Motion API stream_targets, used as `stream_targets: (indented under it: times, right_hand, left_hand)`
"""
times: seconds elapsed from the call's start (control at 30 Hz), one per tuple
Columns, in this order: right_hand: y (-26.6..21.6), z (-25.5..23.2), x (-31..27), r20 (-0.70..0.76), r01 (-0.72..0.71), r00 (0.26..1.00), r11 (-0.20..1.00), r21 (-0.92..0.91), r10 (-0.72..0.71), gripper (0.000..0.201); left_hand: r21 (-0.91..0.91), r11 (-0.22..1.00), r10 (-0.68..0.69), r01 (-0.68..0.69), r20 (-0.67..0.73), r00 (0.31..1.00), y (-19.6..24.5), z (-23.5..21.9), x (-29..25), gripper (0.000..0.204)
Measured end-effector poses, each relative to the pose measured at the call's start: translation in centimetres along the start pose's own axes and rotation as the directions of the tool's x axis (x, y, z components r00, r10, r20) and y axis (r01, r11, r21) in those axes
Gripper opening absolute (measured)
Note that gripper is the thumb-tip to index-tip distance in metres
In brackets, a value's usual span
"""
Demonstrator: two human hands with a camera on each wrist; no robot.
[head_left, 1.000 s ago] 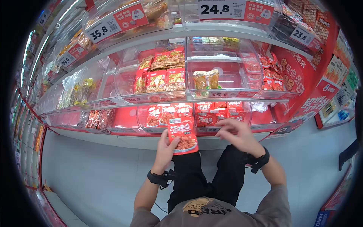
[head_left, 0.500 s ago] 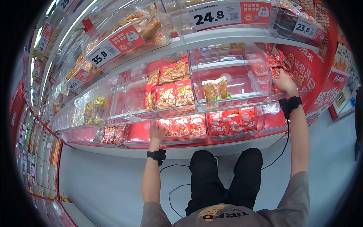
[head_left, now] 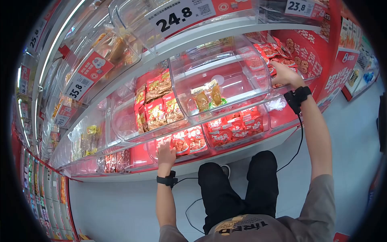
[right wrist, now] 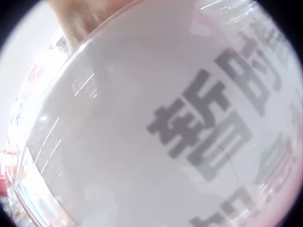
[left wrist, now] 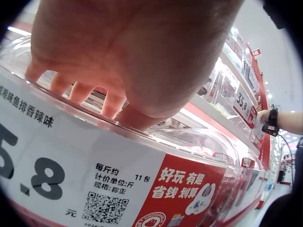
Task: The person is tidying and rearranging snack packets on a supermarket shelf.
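In the head view, my left hand [head_left: 165,154] rests at the front of a lower clear bin beside red snack packets [head_left: 180,142]. The left wrist view shows that hand [left wrist: 128,61] with its fingers extended over the rim of a bin bearing a price label [left wrist: 71,165]; it holds no packet. My right hand [head_left: 285,75] reaches into the upper right bin, at the red packets [head_left: 271,50]; its fingertips are partly hidden, so its hold is unclear. The right wrist view has a blurred pale panel [right wrist: 118,123] with dark characters, and part of the hand at the top.
Between the hands, an upper bin holds two brown food packs [head_left: 217,97], with red-and-yellow packets [head_left: 155,113] left of it. A shelf edge with a price sign [head_left: 183,18] runs above. Cables hang from the wrist bands near the knees.
The left hand held a red packet over the knees; it is now at the lower bin without it. My right hand has moved up into the upper right bin. The head view has shifted.
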State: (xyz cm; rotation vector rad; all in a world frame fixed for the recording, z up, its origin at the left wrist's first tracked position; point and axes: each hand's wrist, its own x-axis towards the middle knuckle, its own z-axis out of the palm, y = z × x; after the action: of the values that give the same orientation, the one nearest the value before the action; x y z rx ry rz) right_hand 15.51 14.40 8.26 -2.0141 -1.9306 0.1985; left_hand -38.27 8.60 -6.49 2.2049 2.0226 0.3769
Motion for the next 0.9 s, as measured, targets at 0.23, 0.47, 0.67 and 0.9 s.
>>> stream_targets:
  times: [0.23,0.47,0.67,0.9]
  right_hand:
    - [1.4,0.3,0.3,-0.082,0.124,0.991,0.968,0.217,-0.109,0.052]
    - [-0.5,-0.7,-1.5,-0.359,0.133,0.933,0.946,0.296,-0.019,0.024]
    - [1.8,-1.1,-3.3,-0.680,0.238,0.707,0.839,0.490,0.196,0.013]
    - [-7.4,-3.0,-13.6,-0.695,0.501,0.683,0.548,0.670,0.226,0.009]
  left_hand:
    - [-0.029,0.998,0.043,-0.049,-0.173,0.984,1.9,-0.5,-2.8,0.050]
    - [-0.335,0.868,0.264,-0.367,-0.315,0.912,8.2,-4.2,-6.6,0.037]
    - [-0.493,0.741,0.346,-0.456,-0.303,0.888,10.4,-8.7,-9.8,0.020]
    - [-0.841,0.441,0.372,-0.313,-0.146,0.917,10.7,-9.9,-11.6,0.025]
